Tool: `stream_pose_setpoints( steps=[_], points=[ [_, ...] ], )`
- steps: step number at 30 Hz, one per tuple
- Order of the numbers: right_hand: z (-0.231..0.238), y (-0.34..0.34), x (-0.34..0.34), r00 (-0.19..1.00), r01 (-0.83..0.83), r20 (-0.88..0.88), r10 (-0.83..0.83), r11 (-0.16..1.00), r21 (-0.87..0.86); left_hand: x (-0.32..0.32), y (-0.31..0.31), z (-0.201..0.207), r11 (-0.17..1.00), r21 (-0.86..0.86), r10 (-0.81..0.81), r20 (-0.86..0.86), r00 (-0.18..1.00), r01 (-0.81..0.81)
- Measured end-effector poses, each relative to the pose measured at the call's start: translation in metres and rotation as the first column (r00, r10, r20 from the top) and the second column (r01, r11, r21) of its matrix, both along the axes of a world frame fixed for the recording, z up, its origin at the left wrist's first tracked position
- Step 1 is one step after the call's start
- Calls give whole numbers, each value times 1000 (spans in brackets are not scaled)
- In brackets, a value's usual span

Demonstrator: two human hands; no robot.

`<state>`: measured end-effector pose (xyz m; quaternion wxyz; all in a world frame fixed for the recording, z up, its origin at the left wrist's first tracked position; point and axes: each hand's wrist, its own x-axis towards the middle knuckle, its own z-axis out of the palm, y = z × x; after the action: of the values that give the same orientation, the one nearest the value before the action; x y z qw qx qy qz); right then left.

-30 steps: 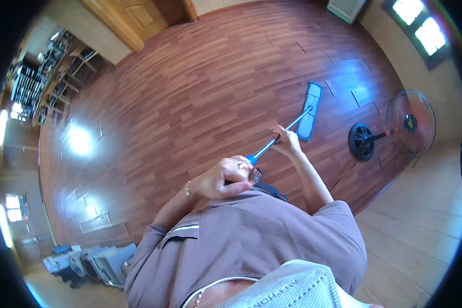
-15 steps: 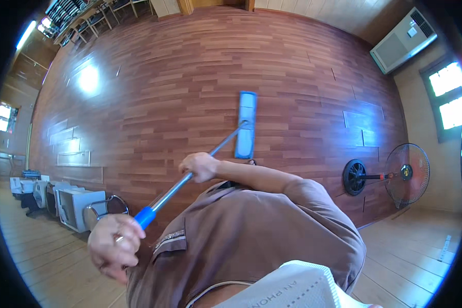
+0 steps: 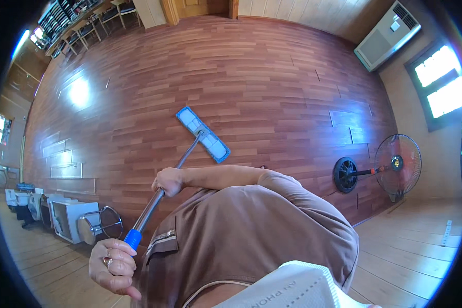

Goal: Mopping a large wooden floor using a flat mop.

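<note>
A flat mop with a blue-edged pad (image 3: 203,134) lies on the brown wood-patterned floor ahead of me, its head slanting from upper left to lower right. Its metal handle (image 3: 148,211) runs back toward my left side. My left hand (image 3: 113,266), with rings on it, is closed around the blue grip (image 3: 133,239) at the handle's upper end. Lower down the pole, my right hand (image 3: 168,182) is wrapped round the metal, its forearm crossing in front of my body.
A standing fan (image 3: 398,163) with a round black base is at the right, near a window. An upright air conditioner (image 3: 387,36) stands at the far right. A metal-framed stool (image 3: 101,225) and white box-like units (image 3: 73,219) line the left; chairs (image 3: 87,33) stand far left.
The mop head has swung left and turned from nearly upright in view to a diagonal. Both hands still hold the handle; the right hand has shifted left and slightly nearer.
</note>
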<state>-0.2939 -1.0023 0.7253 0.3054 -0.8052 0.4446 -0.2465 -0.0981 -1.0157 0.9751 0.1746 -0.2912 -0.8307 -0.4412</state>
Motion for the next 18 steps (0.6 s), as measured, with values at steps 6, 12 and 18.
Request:
stream_pose_setpoints(
  steps=[6, 12, 18],
  points=[
    [-15, 51, -103, 982, 183, 33, -184, 983, 15, -85, 10, -31, 981, 100, -175, 71, 982, 168],
    [-46, 144, -278, 864, 502, -79, -497, 862, 71, -256, 60, -83, 913, 385, -151, 11, 989, 135],
    [-89, 280, -422, 577, 816, 38, -816, 577, -3, -415, 149, -115, 946, 320, 9, 140, 990, -54]
  ],
)
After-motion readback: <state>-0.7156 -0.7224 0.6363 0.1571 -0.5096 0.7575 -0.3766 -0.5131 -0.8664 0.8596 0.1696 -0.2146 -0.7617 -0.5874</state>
